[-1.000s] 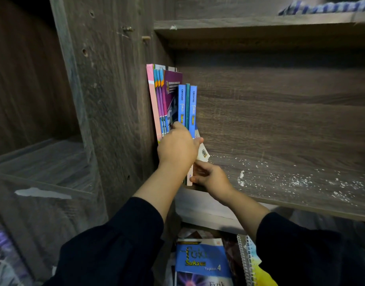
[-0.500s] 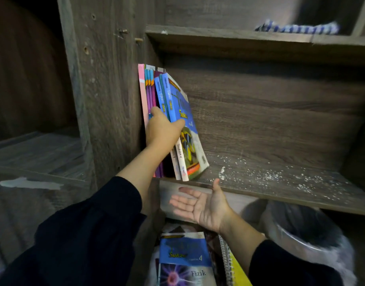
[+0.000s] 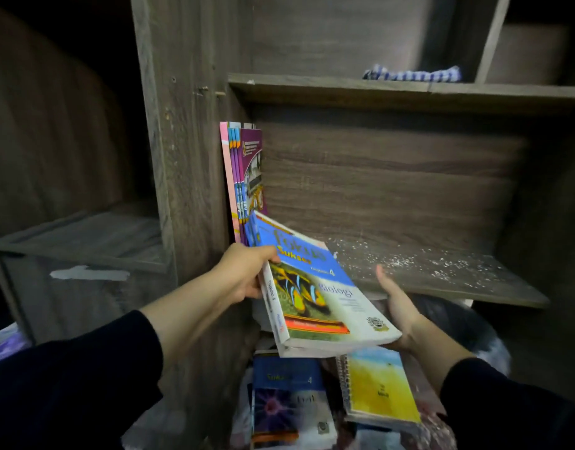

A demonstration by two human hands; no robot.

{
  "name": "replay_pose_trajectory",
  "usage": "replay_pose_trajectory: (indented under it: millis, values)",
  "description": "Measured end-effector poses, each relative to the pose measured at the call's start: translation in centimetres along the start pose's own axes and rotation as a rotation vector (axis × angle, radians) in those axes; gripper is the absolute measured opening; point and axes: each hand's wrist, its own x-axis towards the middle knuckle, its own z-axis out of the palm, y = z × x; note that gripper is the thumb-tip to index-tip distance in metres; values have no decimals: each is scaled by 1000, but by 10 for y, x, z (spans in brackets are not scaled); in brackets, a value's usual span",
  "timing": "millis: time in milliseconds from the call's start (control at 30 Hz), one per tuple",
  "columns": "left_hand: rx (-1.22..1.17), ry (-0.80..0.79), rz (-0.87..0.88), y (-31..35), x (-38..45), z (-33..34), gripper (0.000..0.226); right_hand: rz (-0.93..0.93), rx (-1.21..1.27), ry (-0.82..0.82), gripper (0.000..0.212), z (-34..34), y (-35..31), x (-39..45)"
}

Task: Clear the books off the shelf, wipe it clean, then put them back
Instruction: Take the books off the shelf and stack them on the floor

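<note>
Head view: we grip the biology book [image 3: 315, 287] by its spine with our left hand [image 3: 247, 271], tipping it off the dusty shelf [image 3: 442, 274] toward our open, flat right hand [image 3: 398, 303] waiting underneath to catch it, other books [image 3: 243, 177] left standing.

Left hand [image 3: 247, 271], arm in dark sleeve extended, fingers clamped on the spine edge of the tilted Biologi book [image 3: 315, 293], thumb on its cover; right hand [image 3: 396, 306], palm up and fingers spread, at the book's right edge, supporting its lower corner from beneath.
</note>
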Motion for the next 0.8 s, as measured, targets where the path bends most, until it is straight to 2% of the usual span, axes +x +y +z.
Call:
replay_pose_trajectory:
  millis: [67, 167, 367, 467, 533, 700, 800]
  values:
    - [18, 1, -67, -14, -14, 0, 7, -17, -79, 9, 56, 1, 5, -9]
    - [65, -9, -120, -32, -30, -4, 5, -8, -211, -1, 26, 5, 14, -22]
    - [93, -4, -242, -65, -45, -13, 14, 101, -333, -8, 19, -1, 35, -32]
    - [113, 5, -311, -86, -40, -14, 14, 152, -400, -8, 27, -10, 51, -22]
    - [125, 10, -348, -100, -30, -14, 11, 181, -397, 16, 19, -14, 63, -12]
    - [109, 26, -440, -131, 11, -13, 4, 237, -409, 99, 21, -22, 81, 25]
    - [106, 44, -459, -157, 48, -18, 19, 266, -476, 143, 20, -25, 89, 55]
